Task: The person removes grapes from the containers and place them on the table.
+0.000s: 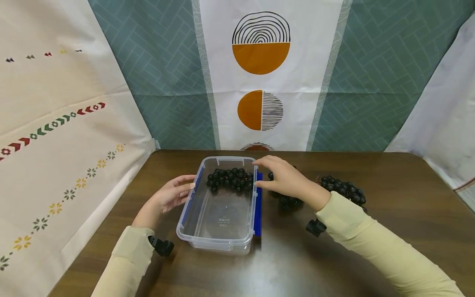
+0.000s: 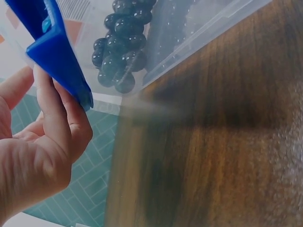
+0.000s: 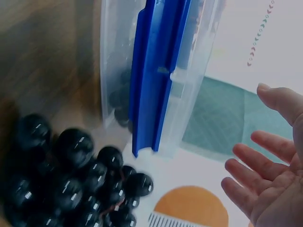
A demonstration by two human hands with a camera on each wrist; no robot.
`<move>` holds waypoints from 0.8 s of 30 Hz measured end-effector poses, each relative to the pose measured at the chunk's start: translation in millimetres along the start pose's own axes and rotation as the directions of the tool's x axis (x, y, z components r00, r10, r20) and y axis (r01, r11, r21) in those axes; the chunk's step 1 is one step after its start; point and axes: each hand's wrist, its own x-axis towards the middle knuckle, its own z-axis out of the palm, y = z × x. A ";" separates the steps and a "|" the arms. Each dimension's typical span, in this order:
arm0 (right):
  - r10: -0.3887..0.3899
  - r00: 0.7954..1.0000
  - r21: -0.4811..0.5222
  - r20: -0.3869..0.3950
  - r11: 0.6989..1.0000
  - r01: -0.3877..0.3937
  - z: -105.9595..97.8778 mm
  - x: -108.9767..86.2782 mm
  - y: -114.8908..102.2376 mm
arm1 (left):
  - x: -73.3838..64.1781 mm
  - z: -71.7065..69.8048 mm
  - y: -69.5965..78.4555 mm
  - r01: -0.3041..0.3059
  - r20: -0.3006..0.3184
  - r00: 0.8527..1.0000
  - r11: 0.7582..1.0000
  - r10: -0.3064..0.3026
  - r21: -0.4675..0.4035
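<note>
A clear plastic container [image 1: 226, 214] with blue side clips stands on the table without a lid over its top, a bunch of dark grapes [image 1: 230, 179] lying in its far end. My left hand [image 1: 170, 196] is at its left side, fingers against the left blue clip [image 2: 61, 56] in the left wrist view. Over the right rim reaches my right hand [image 1: 282, 177], its fingers spread and holding nothing. In the right wrist view that hand stands apart from the right blue clip [image 3: 156, 75], which hangs down along the container's side.
A second bunch of dark grapes [image 1: 291, 203] lies right of the container, partly hidden by my right hand. Farther right is a third bunch [image 1: 345, 189], partly behind the right sleeve. A patterned cloth [image 1: 167, 62] hangs behind the brown wooden table [image 1: 297, 264].
</note>
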 end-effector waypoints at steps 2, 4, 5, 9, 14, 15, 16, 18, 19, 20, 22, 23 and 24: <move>-0.004 1.000 -0.011 0.008 1.000 0.004 2.7 6.7 -3.3 | 0.6 0.5 2.4 -0.004 0.001 1.000 1.000 0.004 0.012; 0.005 1.000 -0.010 0.025 1.000 -0.005 4.4 13.8 -7.6 | 0.9 0.2 5.4 -0.008 -0.002 1.000 0.999 0.008 0.035; 0.009 0.999 -0.007 0.034 1.000 -0.009 5.5 17.4 -9.2 | 1.0 -0.1 6.7 -0.009 -0.002 1.000 0.999 0.009 0.047; 0.021 0.997 -0.002 0.075 1.000 -0.021 9.6 32.1 -13.3 | 0.5 -0.7 11.8 -0.014 -0.006 1.000 0.996 0.014 0.088; 0.025 0.994 0.008 0.106 1.000 -0.026 18.5 43.0 -9.2 | 2.2 -0.1 8.8 -0.020 0.003 1.000 0.996 0.020 0.081; 0.027 0.994 0.008 0.109 1.000 -0.028 21.0 44.1 -8.0 | 2.4 0.2 7.2 -0.020 0.006 1.000 0.997 0.019 0.079; 0.030 0.993 0.011 0.113 0.999 -0.032 23.5 44.9 -7.0 | 2.4 0.4 5.6 -0.018 0.010 1.000 0.997 0.017 0.075; 0.034 0.992 0.019 0.124 0.999 -0.036 28.4 46.7 -5.4 | 1.8 0.8 3.0 -0.012 0.015 1.000 0.998 0.011 0.067; 0.035 0.991 0.018 0.130 0.999 -0.037 30.7 47.7 -4.9 | 1.5 0.7 2.0 -0.010 0.015 1.000 0.998 0.009 0.068; 0.036 0.990 0.020 0.135 0.999 -0.039 32.7 48.8 -4.5 | 1.2 0.5 1.3 -0.008 0.014 1.000 0.998 0.007 0.069; 0.039 0.989 0.023 0.141 0.999 -0.043 36.0 51.0 -3.6 | 1.1 0.2 0.3 -0.007 0.013 1.000 0.998 0.006 0.067; 0.042 0.989 0.024 0.144 0.999 -0.045 37.3 52.1 -3.0 | 1.4 0.2 -0.1 -0.008 0.014 1.000 0.998 0.007 0.066; 0.046 0.988 0.025 0.145 0.998 -0.050 38.3 53.1 -2.4 | 1.8 0.1 -0.3 -0.008 0.015 1.000 0.998 0.007 0.066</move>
